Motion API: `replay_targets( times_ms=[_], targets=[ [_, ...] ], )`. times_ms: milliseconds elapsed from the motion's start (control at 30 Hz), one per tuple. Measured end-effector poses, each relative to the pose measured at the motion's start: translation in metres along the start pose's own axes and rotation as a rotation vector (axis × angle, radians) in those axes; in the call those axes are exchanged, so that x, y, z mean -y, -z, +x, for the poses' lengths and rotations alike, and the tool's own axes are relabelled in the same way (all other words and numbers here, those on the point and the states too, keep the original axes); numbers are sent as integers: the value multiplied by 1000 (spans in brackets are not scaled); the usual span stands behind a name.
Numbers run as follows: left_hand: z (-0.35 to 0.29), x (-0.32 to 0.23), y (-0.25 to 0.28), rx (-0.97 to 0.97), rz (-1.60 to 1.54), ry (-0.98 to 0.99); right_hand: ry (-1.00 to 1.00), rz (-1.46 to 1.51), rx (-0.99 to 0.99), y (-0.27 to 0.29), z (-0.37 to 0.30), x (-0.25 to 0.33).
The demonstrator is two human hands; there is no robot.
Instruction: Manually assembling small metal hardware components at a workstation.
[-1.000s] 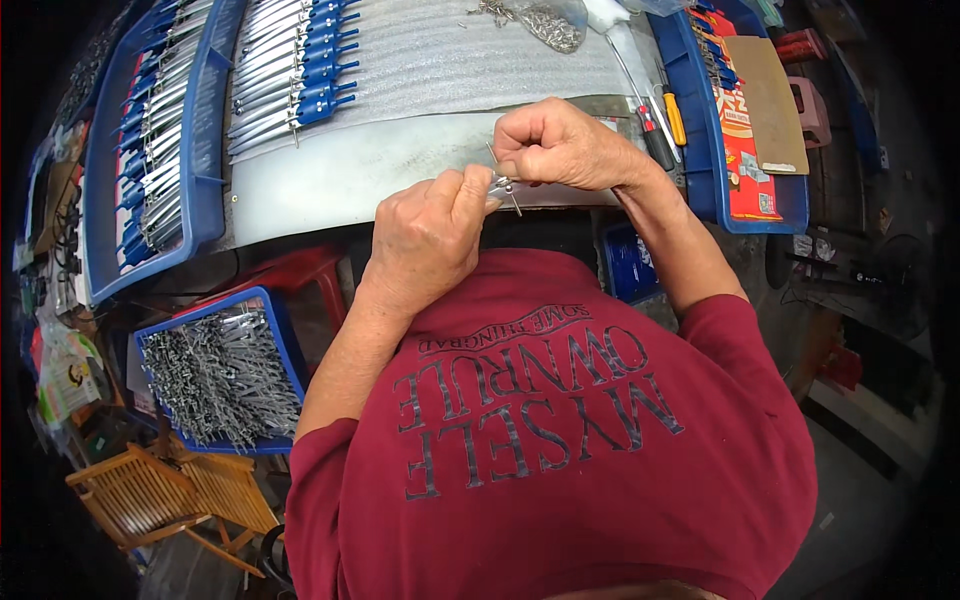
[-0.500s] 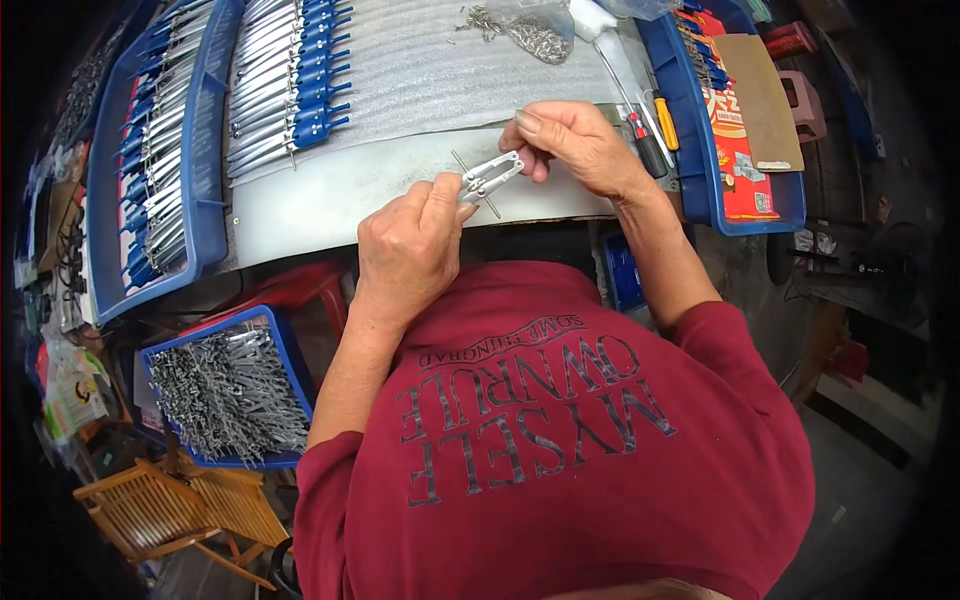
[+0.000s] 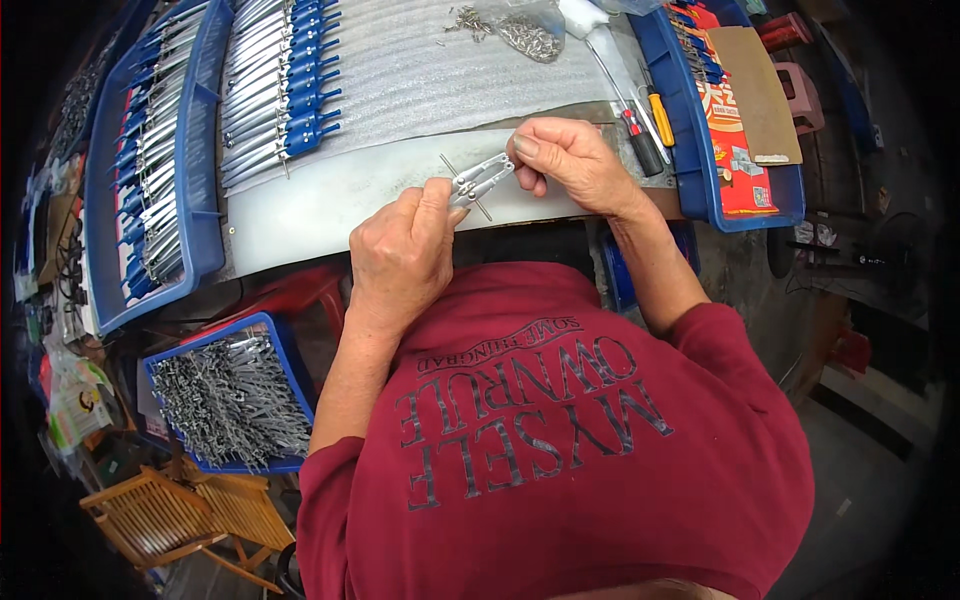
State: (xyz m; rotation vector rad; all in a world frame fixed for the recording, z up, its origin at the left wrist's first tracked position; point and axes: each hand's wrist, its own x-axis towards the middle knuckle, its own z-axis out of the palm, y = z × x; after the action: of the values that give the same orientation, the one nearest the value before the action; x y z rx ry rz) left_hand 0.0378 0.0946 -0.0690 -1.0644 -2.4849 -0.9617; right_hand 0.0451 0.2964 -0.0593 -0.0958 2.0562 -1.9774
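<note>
A silvery metal linkage (image 3: 484,186) of two slim arms, crossed by a thin straight metal rod (image 3: 448,163), juts from the left hand (image 3: 405,240) near the bench's (image 3: 320,210) front edge, its tips right beside the right hand's (image 3: 575,165) fingers, contact unclear.

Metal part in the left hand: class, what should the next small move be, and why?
Probably steady the metal part with the left hand and ease the right hand onto its far end: the left fingers grip the near end, and the right fingertips are beside the far one. Whether they pinch something small is unclear.
</note>
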Motion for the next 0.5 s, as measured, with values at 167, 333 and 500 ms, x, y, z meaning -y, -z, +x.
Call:
replay_targets(
  times_ms=[167,333,500],
  targets=[
    [0,0,-1,-8,26,-29,-15,17,57,-5,1,0],
    [-1,2,-3,11,50,-28,-28,-31,-18,-14,1,-1],
    [-4,12,-10,-5,-277,55,-63,24,-6,-13,3,0]
  ],
)
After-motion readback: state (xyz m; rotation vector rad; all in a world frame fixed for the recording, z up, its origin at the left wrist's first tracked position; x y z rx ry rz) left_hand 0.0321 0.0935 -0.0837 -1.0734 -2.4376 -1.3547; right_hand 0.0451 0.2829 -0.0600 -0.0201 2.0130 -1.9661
